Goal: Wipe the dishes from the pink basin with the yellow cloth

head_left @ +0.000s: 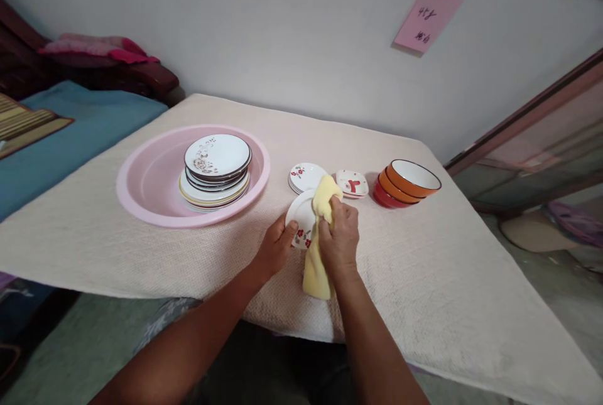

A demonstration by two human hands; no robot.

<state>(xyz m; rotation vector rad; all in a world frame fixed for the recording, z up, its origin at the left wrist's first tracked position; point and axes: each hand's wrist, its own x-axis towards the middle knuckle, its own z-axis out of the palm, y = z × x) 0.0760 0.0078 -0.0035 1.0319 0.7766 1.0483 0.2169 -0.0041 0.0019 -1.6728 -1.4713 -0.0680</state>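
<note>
A small white plate with red flowers is tilted up above the table, its left edge gripped by my left hand, thumb on the face. My right hand is closed around a yellow cloth, which lies against the plate's right side and hides part of it. The cloth's lower end hangs down toward the table. Just beyond the held plate sits a short stack of matching flowered plates. To its right are small squarish white dishes with a red pattern.
At left, a pink basin holds a tall stack of plates. Stacked orange and red bowls lean at the right. A pale cloth covers the table; a wall with a pink note stands behind.
</note>
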